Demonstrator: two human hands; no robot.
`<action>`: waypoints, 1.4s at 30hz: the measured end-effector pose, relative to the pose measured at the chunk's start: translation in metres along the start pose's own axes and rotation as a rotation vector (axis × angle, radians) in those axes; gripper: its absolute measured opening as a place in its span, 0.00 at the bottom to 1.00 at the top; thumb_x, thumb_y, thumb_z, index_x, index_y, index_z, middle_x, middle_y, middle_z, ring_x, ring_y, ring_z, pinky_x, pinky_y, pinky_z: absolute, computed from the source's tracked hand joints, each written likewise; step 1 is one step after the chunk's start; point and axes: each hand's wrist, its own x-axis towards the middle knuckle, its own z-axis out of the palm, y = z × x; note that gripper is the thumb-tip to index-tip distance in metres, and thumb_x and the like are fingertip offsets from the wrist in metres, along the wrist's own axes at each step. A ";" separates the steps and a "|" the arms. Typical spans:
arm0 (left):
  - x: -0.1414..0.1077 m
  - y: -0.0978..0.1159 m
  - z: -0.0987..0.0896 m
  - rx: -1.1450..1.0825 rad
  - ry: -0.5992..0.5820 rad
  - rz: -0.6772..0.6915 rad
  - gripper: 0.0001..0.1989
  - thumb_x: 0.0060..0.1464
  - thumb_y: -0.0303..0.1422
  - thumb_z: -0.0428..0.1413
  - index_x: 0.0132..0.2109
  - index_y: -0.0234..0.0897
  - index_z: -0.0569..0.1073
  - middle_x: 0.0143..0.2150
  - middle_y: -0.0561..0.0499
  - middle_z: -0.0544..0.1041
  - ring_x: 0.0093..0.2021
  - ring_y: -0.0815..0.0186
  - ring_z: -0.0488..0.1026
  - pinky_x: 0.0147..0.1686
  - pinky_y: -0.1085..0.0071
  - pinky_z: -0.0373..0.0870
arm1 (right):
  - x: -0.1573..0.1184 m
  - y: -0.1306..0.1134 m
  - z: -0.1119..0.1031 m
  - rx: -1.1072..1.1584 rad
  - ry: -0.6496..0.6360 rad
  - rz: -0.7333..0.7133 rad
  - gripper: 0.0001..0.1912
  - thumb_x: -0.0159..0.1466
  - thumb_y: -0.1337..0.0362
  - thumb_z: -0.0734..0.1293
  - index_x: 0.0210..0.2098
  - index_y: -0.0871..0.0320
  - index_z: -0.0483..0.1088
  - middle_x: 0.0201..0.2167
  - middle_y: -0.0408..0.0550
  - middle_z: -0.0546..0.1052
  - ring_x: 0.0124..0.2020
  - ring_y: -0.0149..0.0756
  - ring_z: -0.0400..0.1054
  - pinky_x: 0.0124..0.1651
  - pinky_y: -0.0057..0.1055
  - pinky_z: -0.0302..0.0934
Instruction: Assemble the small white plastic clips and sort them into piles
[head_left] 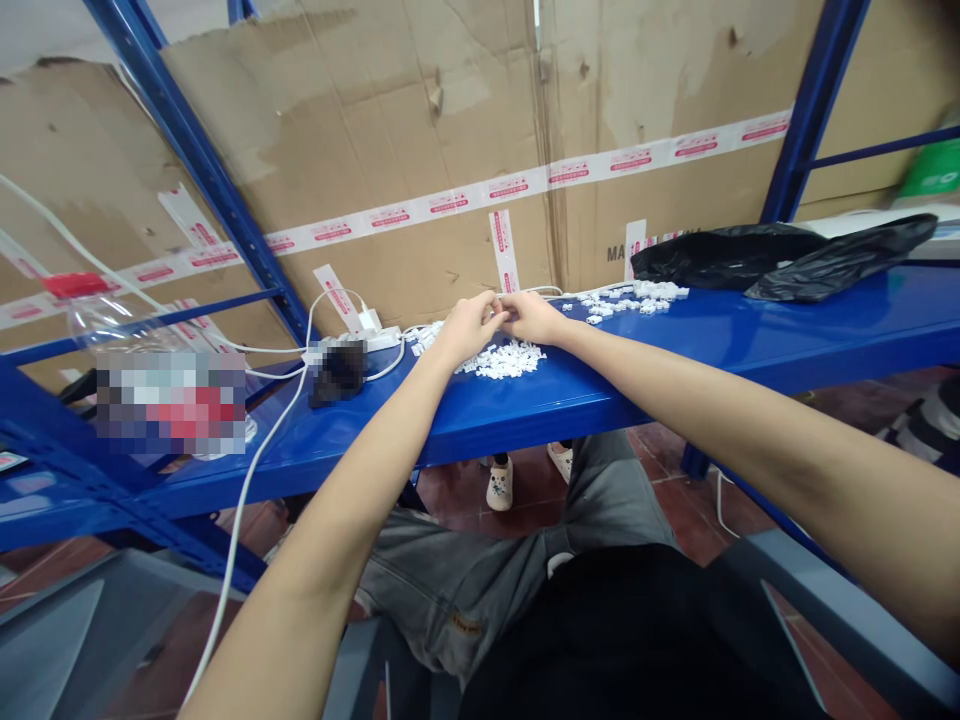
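My left hand (471,326), right hand (531,318) meet by white pieces (507,361); cannot tell whether grip clamps any; light, steady pinch works best.

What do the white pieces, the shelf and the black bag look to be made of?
White pieces: probably hard plastic; uniformly white and moulded-looking, though too small to be sure.
Shelf: likely painted metal; glossy blue with bright reflections.
Black bag: thin plastic film, it seems; shiny and crumpled.
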 end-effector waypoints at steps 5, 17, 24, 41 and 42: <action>0.000 0.002 -0.001 0.001 -0.004 -0.008 0.04 0.61 0.33 0.56 0.37 0.38 0.71 0.21 0.56 0.67 0.24 0.66 0.63 0.29 0.69 0.56 | 0.002 0.002 0.001 -0.066 -0.017 0.008 0.03 0.55 0.71 0.65 0.28 0.61 0.72 0.25 0.46 0.73 0.30 0.35 0.64 0.35 0.30 0.53; -0.001 0.005 -0.001 -0.007 -0.015 -0.022 0.05 0.58 0.32 0.57 0.34 0.38 0.71 0.20 0.56 0.67 0.23 0.67 0.62 0.28 0.70 0.55 | 0.000 -0.003 -0.001 -0.062 -0.047 -0.013 0.07 0.52 0.74 0.63 0.28 0.62 0.72 0.24 0.44 0.72 0.29 0.34 0.63 0.34 0.29 0.52; 0.000 0.005 -0.001 -0.009 -0.002 -0.008 0.07 0.57 0.33 0.58 0.32 0.37 0.71 0.20 0.56 0.67 0.23 0.67 0.62 0.29 0.70 0.56 | 0.001 -0.003 -0.001 -0.076 -0.049 -0.010 0.06 0.52 0.74 0.63 0.28 0.62 0.72 0.24 0.44 0.72 0.30 0.34 0.64 0.34 0.28 0.53; 0.001 0.007 -0.001 -0.035 0.018 -0.019 0.05 0.55 0.32 0.59 0.32 0.37 0.71 0.20 0.56 0.67 0.23 0.67 0.62 0.29 0.70 0.58 | 0.001 -0.002 0.000 -0.098 -0.051 -0.012 0.07 0.52 0.73 0.64 0.29 0.61 0.73 0.25 0.45 0.73 0.30 0.35 0.65 0.35 0.29 0.53; 0.001 0.007 -0.002 -0.036 0.020 -0.019 0.05 0.55 0.31 0.59 0.32 0.37 0.71 0.20 0.56 0.68 0.23 0.67 0.62 0.29 0.70 0.58 | 0.001 -0.002 0.000 -0.097 -0.052 -0.013 0.07 0.52 0.74 0.64 0.29 0.61 0.73 0.25 0.45 0.73 0.30 0.35 0.65 0.34 0.29 0.53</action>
